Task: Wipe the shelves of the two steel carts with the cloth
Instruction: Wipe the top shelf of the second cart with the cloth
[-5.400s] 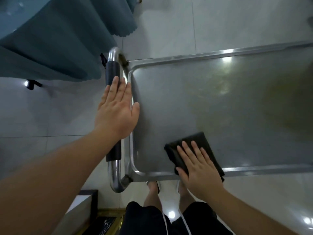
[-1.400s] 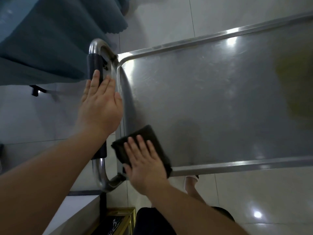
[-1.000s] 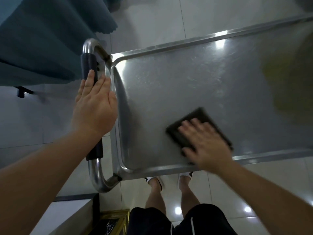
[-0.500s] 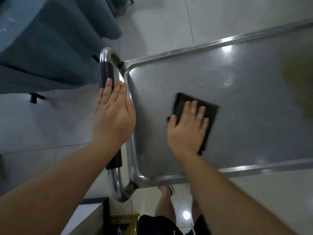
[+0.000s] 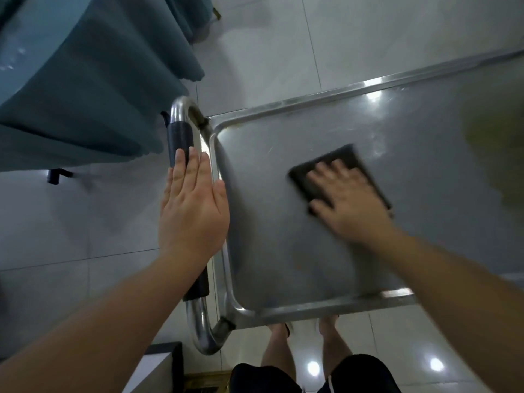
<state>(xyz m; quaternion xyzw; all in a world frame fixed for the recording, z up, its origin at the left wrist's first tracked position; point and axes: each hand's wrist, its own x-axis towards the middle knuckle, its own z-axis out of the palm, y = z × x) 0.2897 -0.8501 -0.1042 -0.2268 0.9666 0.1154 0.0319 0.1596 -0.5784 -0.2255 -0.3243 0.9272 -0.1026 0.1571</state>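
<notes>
A steel cart's top shelf [image 5: 283,143] fills the middle and right of the head view. A dark folded cloth [image 5: 306,177] lies flat on it, left of the shelf's centre. My right hand [image 5: 346,202] presses on the cloth with straight fingers and is blurred by motion. My left hand [image 5: 192,208] rests flat, fingers straight, on the black-sleeved steel handle [image 5: 178,137] at the cart's left end. The lower shelves are hidden under the top one.
A table draped in blue cloth [image 5: 79,80] stands close to the handle at the upper left. A dark-edged box [image 5: 161,364] sits on the tiled floor at the lower left. My legs [image 5: 303,350] stand against the cart's near rim.
My right hand has slid the cloth to the right and slightly away from the handle end. The left hand stays on the handle.
</notes>
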